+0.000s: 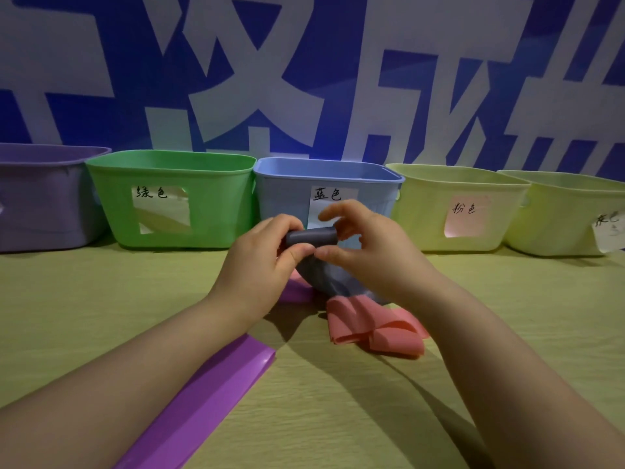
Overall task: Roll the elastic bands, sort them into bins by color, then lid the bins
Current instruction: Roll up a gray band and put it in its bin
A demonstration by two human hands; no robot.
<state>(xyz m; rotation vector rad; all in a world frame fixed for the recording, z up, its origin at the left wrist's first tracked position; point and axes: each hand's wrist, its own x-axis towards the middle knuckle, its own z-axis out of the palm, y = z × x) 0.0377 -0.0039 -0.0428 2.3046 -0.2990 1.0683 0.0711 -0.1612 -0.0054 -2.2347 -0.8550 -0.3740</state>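
My left hand (262, 262) and my right hand (368, 252) together pinch a grey-blue elastic band (313, 236), partly rolled into a tight cylinder at the top. Its loose tail (329, 279) hangs down to the table between my wrists. The roll is held just in front of the blue bin (294, 187). A pink band (372, 324) lies crumpled on the table under my right wrist. A purple band (209, 397) lies flat, running from my left forearm toward the near edge. Another purple piece (297, 291) shows beneath my left hand.
Five open bins stand in a row against the wall: purple (40, 198), green (216, 204), blue, and two pale yellow ones (426, 211) (558, 218). Paper labels are stuck on their fronts. The wooden table (84, 299) stretches in front of them. No lids are in view.
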